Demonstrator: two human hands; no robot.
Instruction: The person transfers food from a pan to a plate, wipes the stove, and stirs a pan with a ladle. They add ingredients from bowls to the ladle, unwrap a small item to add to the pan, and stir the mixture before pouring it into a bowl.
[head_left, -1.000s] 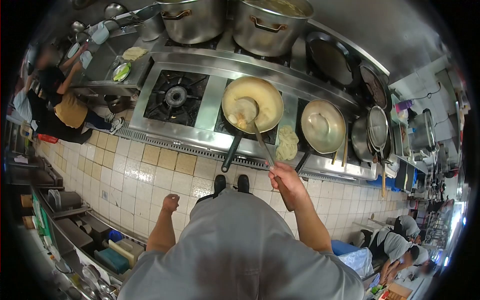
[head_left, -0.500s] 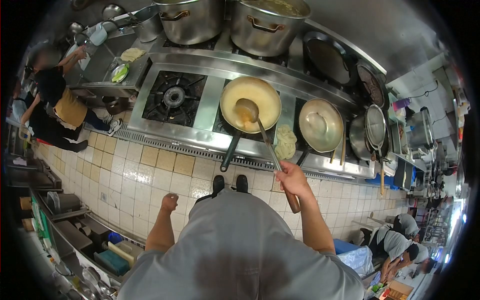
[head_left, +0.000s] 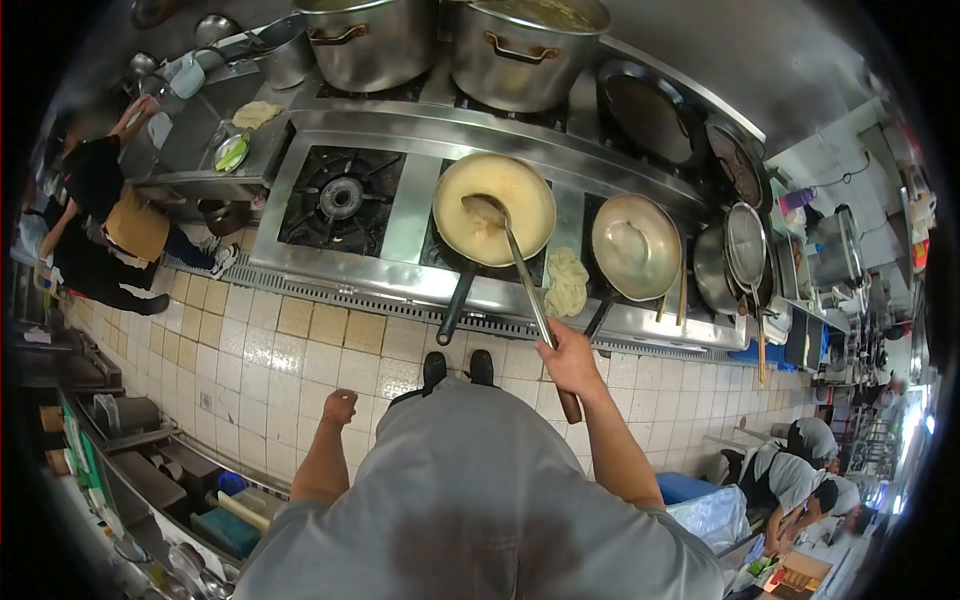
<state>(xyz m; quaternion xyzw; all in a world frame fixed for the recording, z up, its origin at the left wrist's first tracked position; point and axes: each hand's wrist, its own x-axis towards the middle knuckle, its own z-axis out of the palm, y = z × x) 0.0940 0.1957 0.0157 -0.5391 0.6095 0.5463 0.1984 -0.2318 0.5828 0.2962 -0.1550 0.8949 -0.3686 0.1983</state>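
A long-handled ladle is held by its handle in my right hand, whose fingers wrap round it. Its bowl dips into the pale yellow liquid of a pan on the stove. That pan's dark handle points toward me, with no hand on it. My left hand hangs over the floor away from the stove, its fingers curled in and nothing visible in them. A crumpled cloth lies just right of the pan, and a second, shiny pan stands beyond it.
Two large pots stand at the back. An unlit burner is left of the pan. Strainers and dark pans are at the right. People stand at the left sink; others bend over work at the lower right.
The ladle's bowl has shifted slightly left and sits lower in the liquid, its brownish contents now paler. My right hand has moved slightly left.
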